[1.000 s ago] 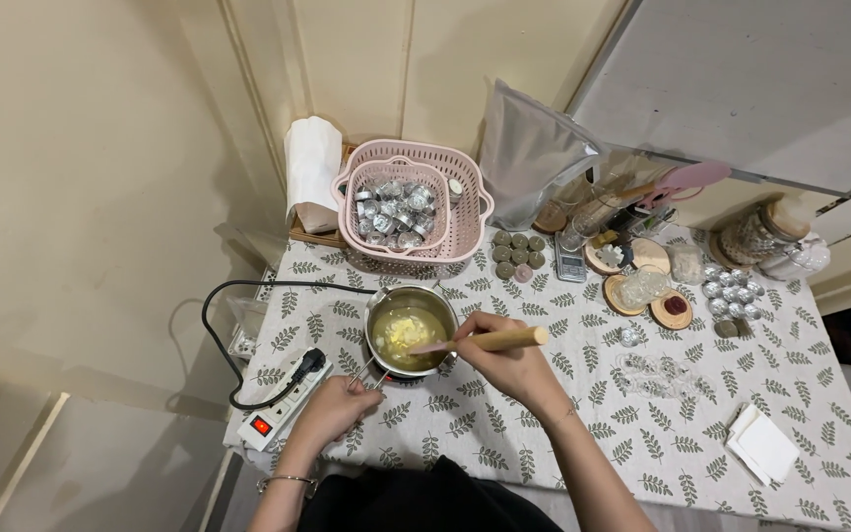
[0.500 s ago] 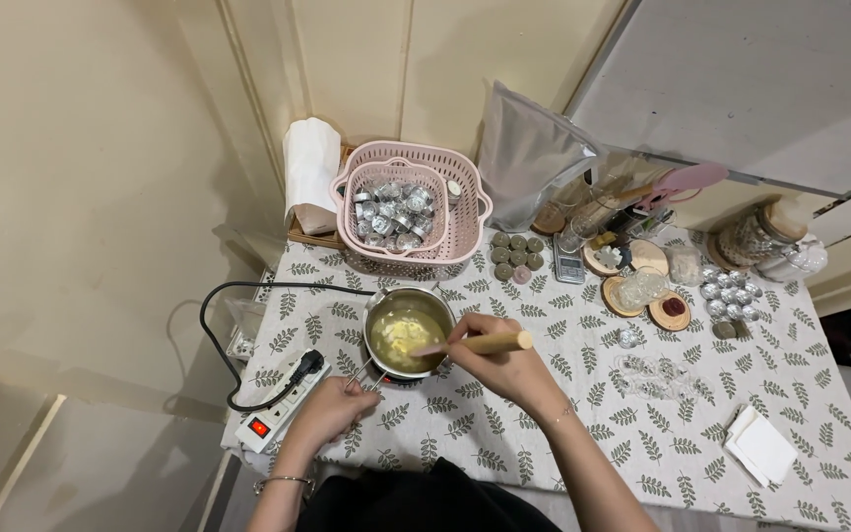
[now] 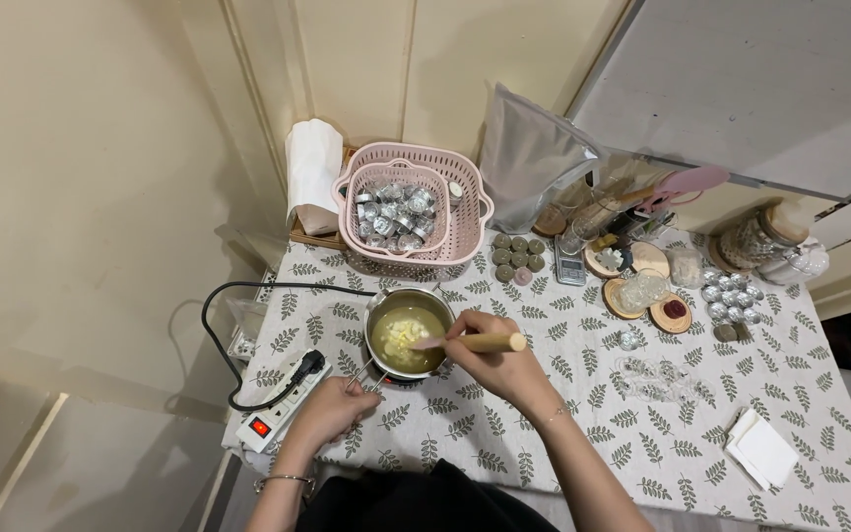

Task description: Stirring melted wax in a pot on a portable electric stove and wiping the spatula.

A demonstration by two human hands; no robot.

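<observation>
Near the surface's left edge, the right hand [image 3: 497, 366], fingers wrapped round a wooden-handled spatula [image 3: 472, 343], stirs yellow lumps in a small pot [image 3: 405, 334]; left hand [image 3: 332, 409] pinches its handle [image 3: 363, 372], best held steady with slow strokes.

the tablecloth [image 3: 504, 433] in front of the pot [image 3: 406, 335] is free; behind it the pink basket [image 3: 414, 209] blocks, left the power strip [image 3: 283, 399].
</observation>
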